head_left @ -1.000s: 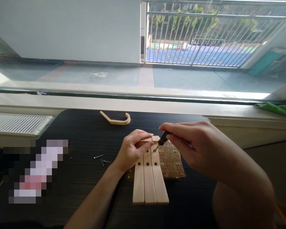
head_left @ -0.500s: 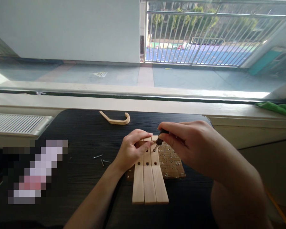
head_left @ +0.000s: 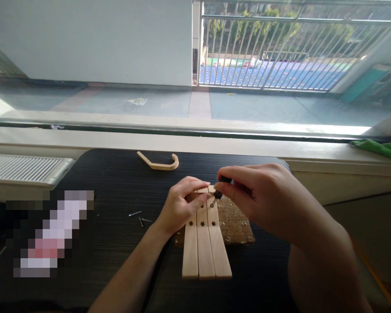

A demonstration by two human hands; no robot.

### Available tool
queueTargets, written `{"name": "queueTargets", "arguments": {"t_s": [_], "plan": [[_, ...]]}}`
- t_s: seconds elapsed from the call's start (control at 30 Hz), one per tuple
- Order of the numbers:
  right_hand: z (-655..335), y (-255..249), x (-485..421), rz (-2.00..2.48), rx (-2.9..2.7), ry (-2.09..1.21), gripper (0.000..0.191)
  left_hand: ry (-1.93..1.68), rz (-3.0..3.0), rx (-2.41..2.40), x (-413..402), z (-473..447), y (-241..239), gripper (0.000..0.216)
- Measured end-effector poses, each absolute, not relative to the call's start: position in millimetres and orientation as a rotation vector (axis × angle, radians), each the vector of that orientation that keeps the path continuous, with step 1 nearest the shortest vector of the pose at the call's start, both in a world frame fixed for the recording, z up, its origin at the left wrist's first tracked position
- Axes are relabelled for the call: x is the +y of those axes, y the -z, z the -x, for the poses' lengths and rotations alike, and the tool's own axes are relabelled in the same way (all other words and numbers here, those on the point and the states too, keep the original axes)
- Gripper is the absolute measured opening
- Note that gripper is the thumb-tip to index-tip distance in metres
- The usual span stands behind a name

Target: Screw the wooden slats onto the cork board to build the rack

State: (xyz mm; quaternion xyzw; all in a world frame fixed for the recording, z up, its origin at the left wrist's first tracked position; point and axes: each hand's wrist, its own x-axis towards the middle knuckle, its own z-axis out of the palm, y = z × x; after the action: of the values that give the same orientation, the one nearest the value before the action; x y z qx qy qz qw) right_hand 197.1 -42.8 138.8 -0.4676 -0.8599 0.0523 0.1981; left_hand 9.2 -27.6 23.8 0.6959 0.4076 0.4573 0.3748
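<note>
Hiding most of dark tool (head_left: pixel 218 194): right hand (head_left: pixel 251 196)

Dark tool (head_left: pixel 219 194) mostly hidden within right hand (head_left: pixel 250 198)

Screwdriver (head_left: pixel 218 194) — now steeper, half-hidden

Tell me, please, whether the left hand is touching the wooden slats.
Touching. The head view shows the left hand curled over the far ends of the wooden slats, with no gap; the right hand pinches a dark tool there.
</note>
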Motion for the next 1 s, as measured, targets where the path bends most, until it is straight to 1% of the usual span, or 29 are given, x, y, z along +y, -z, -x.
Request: {"name": "queueTargets", "arguments": {"t_s": [0.27,0.6,0.7,0.83,0.93,1.0], "plan": [[-198.6,-138.6,-41.6,1.310,-2.416,-0.120,0.025,-1.176,-1.791,1.050,-27.7,-9.4,-24.1,0.013],[-199.3,-136.2,-38.6,1.294,-2.407,-0.123,0.025,-1.174,-1.784,1.047,-27.7,-9.5,-22.6,0.013],[-199.0,-135.9,-37.3,1.290,-2.388,-0.144,0.022,-1.176,-1.780,1.037,-27.3,-9.2,-21.7,0.014],[-198.6,-135.4,-38.6,1.212,-2.354,-0.222,0.013,-1.186,-1.794,1.025,-26.9,-8.7,-20.4,0.015],[-197.4,-134.8,-40.1,1.103,-2.360,-0.295,0.016,-1.195,-1.808,1.023,-26.8,-8.3,-18.6,0.016],[-196.5,-134.1,-40.2,1.073,-2.351,-0.302,0.015,-1.203,-1.819,1.017,-26.5,-8.0,-17.7,0.017]]}}
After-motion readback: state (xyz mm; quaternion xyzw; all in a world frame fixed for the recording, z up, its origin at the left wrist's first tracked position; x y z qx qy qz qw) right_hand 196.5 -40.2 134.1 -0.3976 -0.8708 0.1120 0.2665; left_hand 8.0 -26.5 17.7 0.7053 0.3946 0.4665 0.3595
